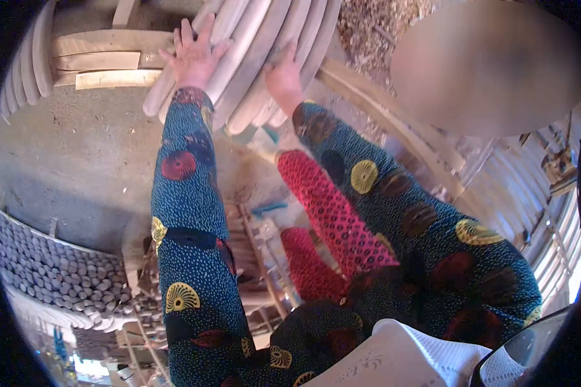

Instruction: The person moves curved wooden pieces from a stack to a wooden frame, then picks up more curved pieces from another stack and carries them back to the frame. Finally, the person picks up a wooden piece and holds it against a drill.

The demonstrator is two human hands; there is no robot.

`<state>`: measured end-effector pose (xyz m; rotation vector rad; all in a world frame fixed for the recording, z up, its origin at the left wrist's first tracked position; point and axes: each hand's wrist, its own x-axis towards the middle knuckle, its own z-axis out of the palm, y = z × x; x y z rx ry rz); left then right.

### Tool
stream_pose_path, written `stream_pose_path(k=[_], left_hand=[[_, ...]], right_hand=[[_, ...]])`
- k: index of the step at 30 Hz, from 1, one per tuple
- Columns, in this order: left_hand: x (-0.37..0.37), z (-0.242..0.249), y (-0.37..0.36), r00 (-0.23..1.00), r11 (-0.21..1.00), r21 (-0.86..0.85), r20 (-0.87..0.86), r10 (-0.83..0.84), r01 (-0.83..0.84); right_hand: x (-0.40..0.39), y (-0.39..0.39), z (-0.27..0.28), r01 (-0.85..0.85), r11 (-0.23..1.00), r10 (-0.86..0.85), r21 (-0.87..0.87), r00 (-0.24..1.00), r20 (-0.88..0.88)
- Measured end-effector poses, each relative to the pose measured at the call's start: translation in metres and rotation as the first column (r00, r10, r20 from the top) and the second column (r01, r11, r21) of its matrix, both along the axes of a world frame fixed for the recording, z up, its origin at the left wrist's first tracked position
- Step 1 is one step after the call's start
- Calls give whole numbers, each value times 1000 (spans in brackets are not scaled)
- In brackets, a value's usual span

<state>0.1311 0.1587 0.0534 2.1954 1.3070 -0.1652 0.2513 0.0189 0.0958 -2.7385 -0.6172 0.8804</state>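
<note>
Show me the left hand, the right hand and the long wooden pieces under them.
Left hand (195, 62): head view, back of the hand.
Right hand (284, 80): head view, back of the hand.
Long wooden pieces (248, 66): head view, one piece's side between the hands.

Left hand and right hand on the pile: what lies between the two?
Long, rounded wooden pieces, side by side, lie between the left hand and right hand, in the head view.
</note>
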Motion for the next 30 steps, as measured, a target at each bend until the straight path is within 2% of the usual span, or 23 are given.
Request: stream_pose_path(k=[1, 4, 5, 8, 11, 13, 14, 15, 18, 21, 23, 25, 27, 29, 30], left_hand=[[-4, -2, 0, 999, 1000, -7, 38, -5, 5], [-26, -9, -15, 981, 984, -15, 79, 179, -178], [-35, 2, -22, 977, 975, -96, 55, 208, -202], [-66, 25, -52, 983, 979, -89, -42, 181, -184], [-99, 32, -92, 929, 964, 53, -258, 266, -261], [-104, 48, -114, 744, 771, 2, -263, 615, -637], [-112, 33, -138, 572, 568, -69, -81, 816, -820], [-117, 18, -159, 321, 331, -187, 79, 944, -925], [-93, 23, -173, 560, 469, -376, -180, 809, -799], [-58, 33, -191, 758, 492, -596, -355, 548, -635], [-44, 39, -196, 789, 440, -668, -403, 464, -600], [-35, 46, -196, 739, 368, -665, -439, 512, -650], [-33, 50, -183, 674, 301, -644, -469, 571, -703], [-39, 50, -167, 412, 3, -656, -470, 780, -755], [-46, 43, -167, 145, -250, -684, -464, 874, -685]], right_hand=[[0, -9, 3, -18, 997, 17, 72, 1000, 6], [-4, -50, -3, -47, 999, 49, 27, 994, -99], [-8, -53, 10, -177, 979, 159, -105, 974, -161], [-32, -67, 10, -363, 903, 342, -231, 931, -129], [-45, -57, 20, -424, 830, 399, -362, 905, -145], [-51, -74, -2, -449, 821, 441, -353, 891, -109], [-53, -78, -8, -465, 815, 465, -347, 881, -89], [-52, -73, 0, -450, 841, 439, -302, 892, -107], [-46, -75, 13, -428, 881, 406, -202, 903, -141], [-43, -83, 3, -443, 879, 427, -174, 896, -122], [-43, -82, 2, -445, 883, 431, -150, 895, -116], [-42, -80, 4, -512, 827, 497, -234, 859, -125], [-41, -72, 6, -560, 781, 544, -276, 827, -140], [-38, -69, 8, -585, 754, 564, -299, 810, -162], [-37, -68, 5, -570, 766, 548, -298, 821, -161]])
